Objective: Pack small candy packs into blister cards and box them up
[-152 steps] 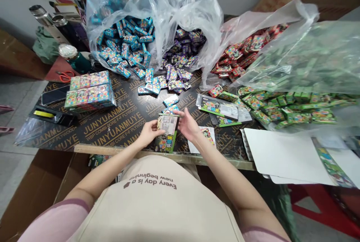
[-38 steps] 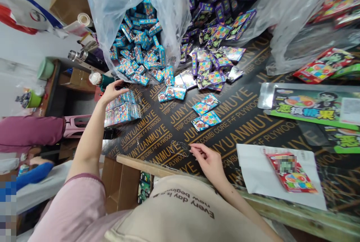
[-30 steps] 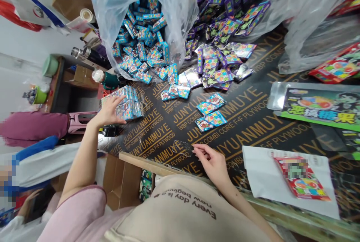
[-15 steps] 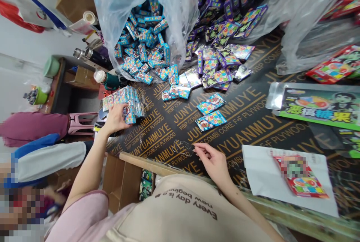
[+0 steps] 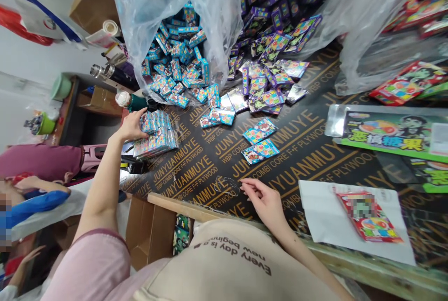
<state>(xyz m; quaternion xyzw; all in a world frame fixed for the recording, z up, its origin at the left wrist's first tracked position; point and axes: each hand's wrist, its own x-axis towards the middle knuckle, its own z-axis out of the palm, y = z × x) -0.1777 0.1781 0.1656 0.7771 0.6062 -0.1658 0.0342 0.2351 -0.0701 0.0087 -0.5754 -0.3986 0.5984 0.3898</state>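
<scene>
At the left of the table, my left hand (image 5: 132, 127) has its thumb and fingers around the far end of a stack of small blue candy packets (image 5: 157, 142). My right hand (image 5: 262, 200) rests near the table's front edge, its fingers loosely bent and nothing visible in them. Thin clear strands (image 5: 227, 183) lie by its fingertips. Beyond it, two blue candy packets (image 5: 261, 150) lie flat on the black plywood table (image 5: 203, 165). A few more blue packets (image 5: 219, 116) lie farther back.
Clear plastic bags hold blue packets (image 5: 178, 58) and purple packets (image 5: 273, 39). A printed candy pouch (image 5: 388, 128) lies at the right. Nearer, a red packet (image 5: 376, 224) rests on white paper (image 5: 322, 217). Beyond the left edge are a co-worker's arm (image 5: 38, 203) and a cardboard box (image 5: 140, 231).
My left hand has moved from the near end of the stack to its far end. The right hand stays put. The co-worker at the left has shifted, and the view has turned slightly.
</scene>
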